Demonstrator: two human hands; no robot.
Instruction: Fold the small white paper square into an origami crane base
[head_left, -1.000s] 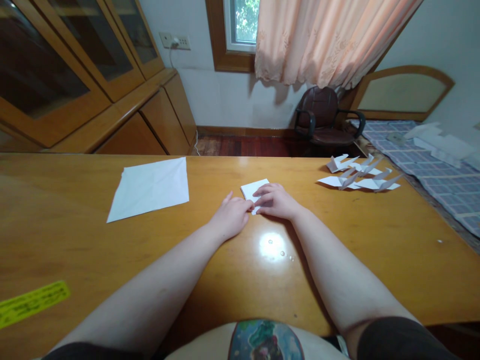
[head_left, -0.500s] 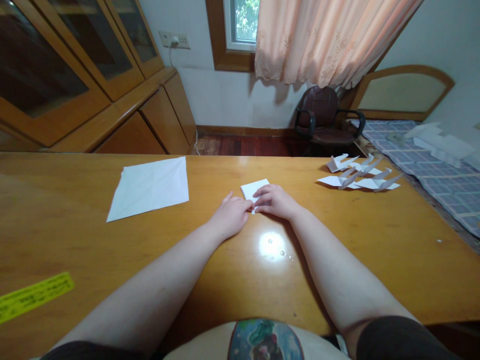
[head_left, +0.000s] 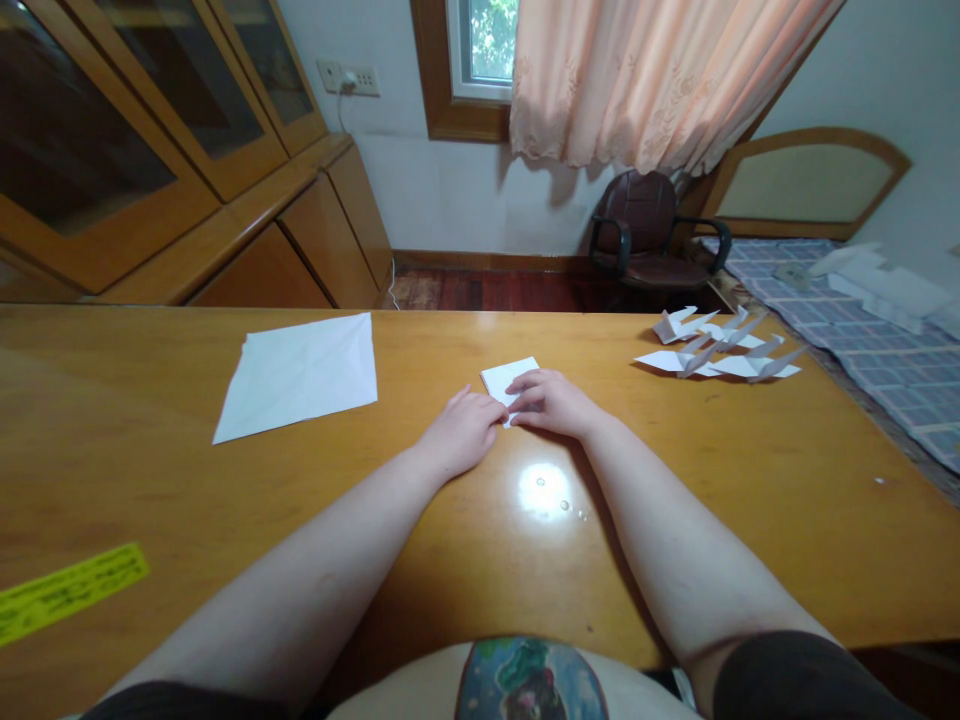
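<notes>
A small folded square of white paper (head_left: 499, 379) lies on the table, one corner pointing toward me. My left hand (head_left: 466, 430) is closed at its lower left edge, with the fingertips pressed on the near corner. From the right, my right hand (head_left: 558, 404) reaches over the paper, its curled fingers holding it down and its fingertips close to those of my left hand. The hands cover the paper's right side and part of its near corner, so the fold under the fingers is hidden.
A larger sheet of white paper (head_left: 304, 378) lies to the left on the wooden table (head_left: 480, 560). Several folded paper cranes (head_left: 697, 358) stand at the back right. A yellow label (head_left: 71, 592) is at the near left. A chair (head_left: 645, 235) stands beyond the table.
Almost nothing differs. Both hands stay on the folded paper, with only a very slight shift of the left fingers.
</notes>
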